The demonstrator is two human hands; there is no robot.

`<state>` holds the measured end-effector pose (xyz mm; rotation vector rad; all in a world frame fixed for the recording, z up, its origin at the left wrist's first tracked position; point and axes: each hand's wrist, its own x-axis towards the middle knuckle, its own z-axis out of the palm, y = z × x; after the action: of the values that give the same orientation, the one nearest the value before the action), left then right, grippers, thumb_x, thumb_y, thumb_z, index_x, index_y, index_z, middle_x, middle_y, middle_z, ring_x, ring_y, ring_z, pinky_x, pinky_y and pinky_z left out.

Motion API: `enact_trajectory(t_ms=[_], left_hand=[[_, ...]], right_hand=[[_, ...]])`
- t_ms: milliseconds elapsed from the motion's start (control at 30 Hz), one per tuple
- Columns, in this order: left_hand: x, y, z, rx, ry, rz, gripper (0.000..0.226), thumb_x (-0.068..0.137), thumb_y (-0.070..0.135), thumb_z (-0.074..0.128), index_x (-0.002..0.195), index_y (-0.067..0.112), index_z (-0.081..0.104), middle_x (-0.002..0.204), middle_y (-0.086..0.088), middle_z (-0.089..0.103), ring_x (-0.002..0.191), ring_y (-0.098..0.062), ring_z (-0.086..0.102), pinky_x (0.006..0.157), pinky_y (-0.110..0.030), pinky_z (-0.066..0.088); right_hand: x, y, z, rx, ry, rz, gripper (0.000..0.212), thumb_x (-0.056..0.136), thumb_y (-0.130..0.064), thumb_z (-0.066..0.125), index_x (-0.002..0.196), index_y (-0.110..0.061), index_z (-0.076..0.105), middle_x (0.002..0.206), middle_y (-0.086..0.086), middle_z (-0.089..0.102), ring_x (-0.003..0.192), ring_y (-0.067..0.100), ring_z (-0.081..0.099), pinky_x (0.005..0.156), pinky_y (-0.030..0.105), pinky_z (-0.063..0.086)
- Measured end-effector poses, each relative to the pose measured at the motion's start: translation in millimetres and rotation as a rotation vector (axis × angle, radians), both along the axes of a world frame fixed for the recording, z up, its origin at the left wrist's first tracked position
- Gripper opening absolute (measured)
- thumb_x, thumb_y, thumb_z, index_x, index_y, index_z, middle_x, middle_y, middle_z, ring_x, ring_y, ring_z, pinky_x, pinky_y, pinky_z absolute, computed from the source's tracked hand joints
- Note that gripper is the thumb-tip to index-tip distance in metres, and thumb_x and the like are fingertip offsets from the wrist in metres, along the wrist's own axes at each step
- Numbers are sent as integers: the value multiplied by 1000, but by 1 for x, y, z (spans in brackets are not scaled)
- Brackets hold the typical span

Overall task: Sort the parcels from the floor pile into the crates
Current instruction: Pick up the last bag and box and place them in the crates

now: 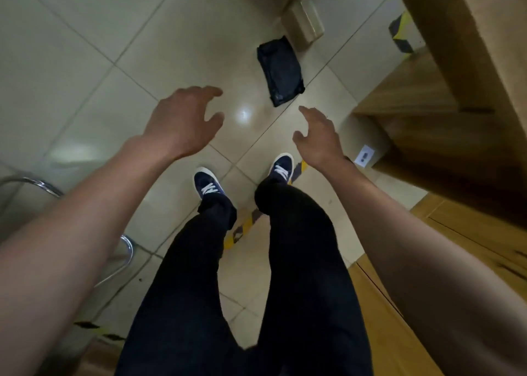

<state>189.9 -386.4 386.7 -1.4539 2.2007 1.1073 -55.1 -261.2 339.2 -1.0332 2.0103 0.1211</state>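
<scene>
A black plastic-wrapped parcel [281, 70] lies flat on the tiled floor ahead of my feet. Beyond it a beige parcel [305, 21] lies on the floor near the top of the view. My left hand [185, 119] hovers above the floor, left of the black parcel, fingers spread and loosely curled, holding nothing. My right hand [319, 136] hangs just below and right of the black parcel, fingers relaxed and empty. Neither hand touches a parcel. No crate is in view.
A wooden cabinet or counter [445, 113] fills the right side, with a small white label [363, 155] near its base. Yellow-black tape [242, 230] runs across the floor under my legs, and more tape [400, 33] at the top right. A chrome tube frame [45, 187] stands at the left.
</scene>
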Motion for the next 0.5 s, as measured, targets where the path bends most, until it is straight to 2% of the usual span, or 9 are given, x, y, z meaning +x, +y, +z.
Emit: enact_trajectory(t_ms=[133,167,233,267,300,367,400,500], left_hand=[[-12,11,-77,57,2,-51,50,100,37,58,148,22,50,143,-9,58,129,-34,53,104,-49,45],[-15,13,-100,57,-12,-61,50,100,37,57,148,22,49,143,-9,58,129,-34,53,104,-49,44],[-25,11,-149,27,-15,-81,50,100,37,56,147,23,49,142,-9,59,127,-33,54,103,-49,45],[-32,10,-174,32,-9,-100,50,100,38,56,147,23,49,140,-9,59,126,-33,54,102,-50,45],[-38,8,-197,37,-10,-122,50,100,38,55,147,23,48,139,-8,60,125,-32,55,102,-50,45],[-46,5,-242,46,-14,-156,51,99,38,55,147,22,48,140,-7,60,126,-30,54,103,-51,45],[-51,3,-263,49,-13,-167,51,99,38,54,147,22,47,141,-6,59,127,-29,53,103,-51,45],[-65,-4,-319,28,-20,-185,52,101,38,52,149,20,44,136,-8,60,126,-30,52,100,-49,43]], right_hand=[[-16,2,-77,-4,-63,-267,59,99,-20,57,155,-15,37,160,5,39,146,24,36,121,34,27],[-20,4,-101,13,-65,-293,59,99,-22,57,155,-17,38,156,5,43,141,25,44,118,36,32],[-33,-1,-151,44,-43,-292,62,96,-24,58,155,-22,37,136,3,56,116,26,57,107,40,45],[-40,-2,-174,62,-37,-287,65,95,-25,58,156,-24,36,127,0,57,106,22,54,103,41,47],[-47,-4,-197,64,-29,-261,67,94,-24,59,156,-25,34,128,-2,56,106,18,51,105,44,47],[-56,-9,-238,61,2,-176,70,94,-19,62,158,-24,32,151,2,47,127,20,50,115,44,40],[-62,-13,-257,56,23,-125,71,94,-17,63,158,-23,32,158,3,40,140,22,43,119,41,34],[-78,-26,-311,28,60,-68,74,93,-15,64,158,-21,31,161,4,35,149,23,31,120,36,27]])
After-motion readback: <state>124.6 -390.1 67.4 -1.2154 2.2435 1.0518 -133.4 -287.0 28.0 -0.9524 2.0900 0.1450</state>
